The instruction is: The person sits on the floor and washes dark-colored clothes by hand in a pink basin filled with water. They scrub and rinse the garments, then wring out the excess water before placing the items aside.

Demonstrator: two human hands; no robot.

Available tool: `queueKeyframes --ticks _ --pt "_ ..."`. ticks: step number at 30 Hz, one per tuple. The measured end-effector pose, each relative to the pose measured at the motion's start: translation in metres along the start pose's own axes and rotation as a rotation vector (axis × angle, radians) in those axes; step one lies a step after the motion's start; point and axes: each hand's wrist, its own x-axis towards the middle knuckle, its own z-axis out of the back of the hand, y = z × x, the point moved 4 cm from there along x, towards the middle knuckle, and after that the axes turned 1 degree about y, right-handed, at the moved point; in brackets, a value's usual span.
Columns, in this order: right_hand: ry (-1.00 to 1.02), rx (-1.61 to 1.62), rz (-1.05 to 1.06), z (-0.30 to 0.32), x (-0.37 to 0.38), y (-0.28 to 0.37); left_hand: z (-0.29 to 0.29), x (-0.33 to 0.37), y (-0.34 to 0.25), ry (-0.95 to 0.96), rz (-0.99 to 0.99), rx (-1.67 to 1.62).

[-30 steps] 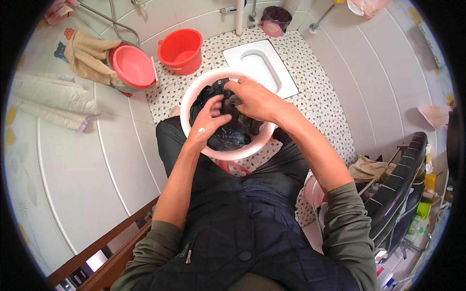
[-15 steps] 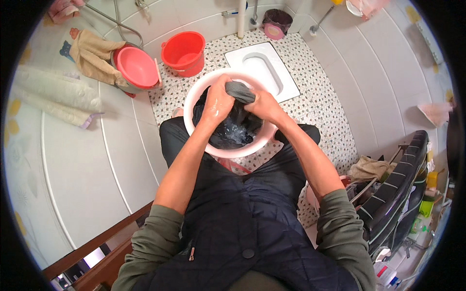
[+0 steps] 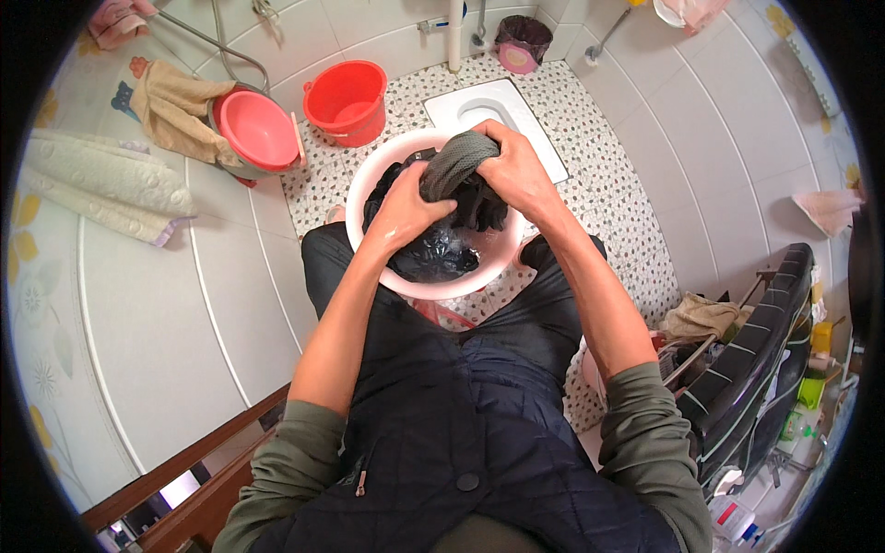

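Note:
Both hands are over a pale pink basin (image 3: 361, 175) that sits between my knees. It holds dark, wet cloth (image 3: 433, 253) in a little water. A grey ribbed piece of cloth (image 3: 458, 158), bunched into a fold, is lifted above the basin. My right hand (image 3: 518, 168) grips its right side, fingers curled over the top. On the lower left my left hand (image 3: 406, 214) holds it loosely, thumb stretched across the front and fingers partly hidden behind. Black fabric hangs from the fold into the basin. Both hands look wet.
A red bucket (image 3: 346, 106) stands beyond the basin, near a white squat toilet (image 3: 530, 120). A pink washbowl (image 3: 261, 129) and a tan cloth (image 3: 175, 106) are at the left wall. A lined bin (image 3: 522, 44) stands far back. A dark folded frame (image 3: 747, 359) leans at right.
The grey ribbed cloth has become a larger bunched fold. My right hand has moved up and right; my left hand has slid lower, with its thumb now spread.

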Motion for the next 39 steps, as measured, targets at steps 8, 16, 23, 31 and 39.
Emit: queueKeyframes --ticks 8,16,23,31,39 --pt "0.047 0.377 -0.028 -0.007 -0.011 0.010 -0.016 -0.058 0.041 0.488 0.790 -1.030" --pt "-0.049 0.448 -0.074 -0.031 -0.018 -0.036 -0.066 -0.034 0.020 0.420 0.644 -1.888" --pt "-0.101 -0.273 -0.255 -0.054 -0.032 -0.145 -0.107 -0.016 0.094 0.081 0.975 -1.706" --pt "-0.057 -0.754 -0.394 -0.086 -0.012 -0.161 -0.114 -0.022 0.115 0.151 1.189 -1.640" --pt "-0.001 -0.901 -0.206 -0.098 -0.003 -0.188 -0.118 -0.020 0.105 0.130 1.046 -1.651"
